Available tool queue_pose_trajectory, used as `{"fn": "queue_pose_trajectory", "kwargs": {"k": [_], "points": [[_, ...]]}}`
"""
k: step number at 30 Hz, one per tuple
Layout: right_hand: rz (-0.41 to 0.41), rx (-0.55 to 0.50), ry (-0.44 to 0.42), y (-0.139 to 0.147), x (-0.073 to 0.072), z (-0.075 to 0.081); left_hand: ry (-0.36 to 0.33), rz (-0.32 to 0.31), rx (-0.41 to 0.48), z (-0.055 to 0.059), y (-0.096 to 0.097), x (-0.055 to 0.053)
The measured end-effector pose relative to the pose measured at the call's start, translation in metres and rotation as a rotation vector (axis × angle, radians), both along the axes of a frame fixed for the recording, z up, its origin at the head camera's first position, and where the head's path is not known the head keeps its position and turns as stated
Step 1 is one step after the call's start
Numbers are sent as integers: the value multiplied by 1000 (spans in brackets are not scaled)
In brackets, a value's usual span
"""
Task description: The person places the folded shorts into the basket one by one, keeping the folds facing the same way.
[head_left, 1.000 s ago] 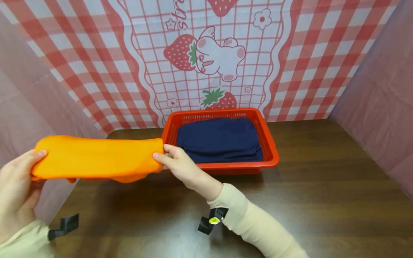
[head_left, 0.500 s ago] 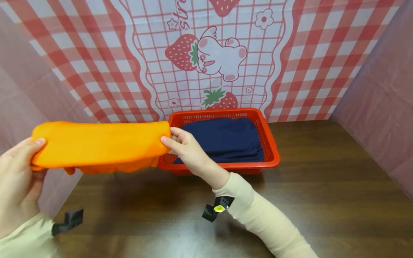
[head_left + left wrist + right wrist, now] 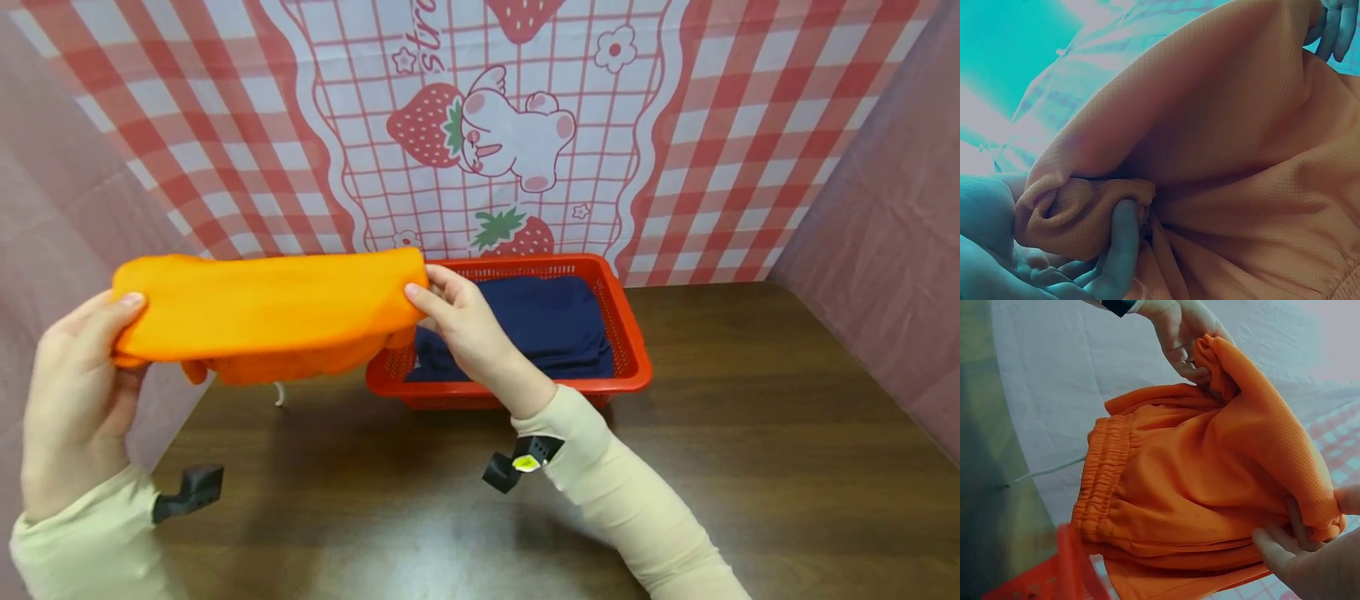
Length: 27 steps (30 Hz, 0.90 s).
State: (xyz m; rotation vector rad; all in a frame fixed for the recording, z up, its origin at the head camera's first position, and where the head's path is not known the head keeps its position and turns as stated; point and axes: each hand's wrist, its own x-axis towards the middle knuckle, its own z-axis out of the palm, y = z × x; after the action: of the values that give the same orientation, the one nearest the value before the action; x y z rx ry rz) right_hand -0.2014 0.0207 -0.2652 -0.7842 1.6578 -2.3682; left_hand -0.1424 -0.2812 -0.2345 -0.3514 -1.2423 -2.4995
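Observation:
Folded orange shorts point(image 3: 270, 304) hang in the air between both hands, left of and partly over the red basket. My left hand point(image 3: 78, 400) grips their left end, thumb on top and fingers curled beneath. The right end is pinched by my right hand point(image 3: 480, 333), which is above the basket's left part. In the right wrist view the shorts' gathered elastic waistband point(image 3: 1104, 481) hangs below, with a pale drawstring point(image 3: 1047, 470) dangling from it. Inside the red basket point(image 3: 633, 354) lies folded navy cloth point(image 3: 540, 325); the shorts and right hand hide its left part.
The basket stands on a brown wooden table point(image 3: 750, 433), near a back wall draped in red-and-white checked cloth point(image 3: 735, 142). Plain pinkish cloth point(image 3: 892, 192) closes off the right side, and similar cloth the left. A small black device point(image 3: 517, 462) sits at the right wrist.
Both hands have raised the orange shorts and carried them to the right, so that their right end now overlaps the basket's left side. The drawstring has come into view below them.

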Motion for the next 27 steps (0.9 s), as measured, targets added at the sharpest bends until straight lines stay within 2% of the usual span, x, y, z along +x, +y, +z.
{"fn": "queue_pose_trajectory", "kwargs": {"k": [3,8,13,17,27], "points": [[-2,-18,11,5,-2,2,1,7,-30,3,7,-1],[-8,-44,26,14,-6,7,-6,-18,-65,8,16,-4],[-48,-45,21,20,-8,12,13,-23,-115,14,27,-9],[-70,-48,18,26,-10,16,14,-3,-167,22,35,-13],[-128,-93,71,45,-14,32,42,-30,-210,42,58,-24]]}}
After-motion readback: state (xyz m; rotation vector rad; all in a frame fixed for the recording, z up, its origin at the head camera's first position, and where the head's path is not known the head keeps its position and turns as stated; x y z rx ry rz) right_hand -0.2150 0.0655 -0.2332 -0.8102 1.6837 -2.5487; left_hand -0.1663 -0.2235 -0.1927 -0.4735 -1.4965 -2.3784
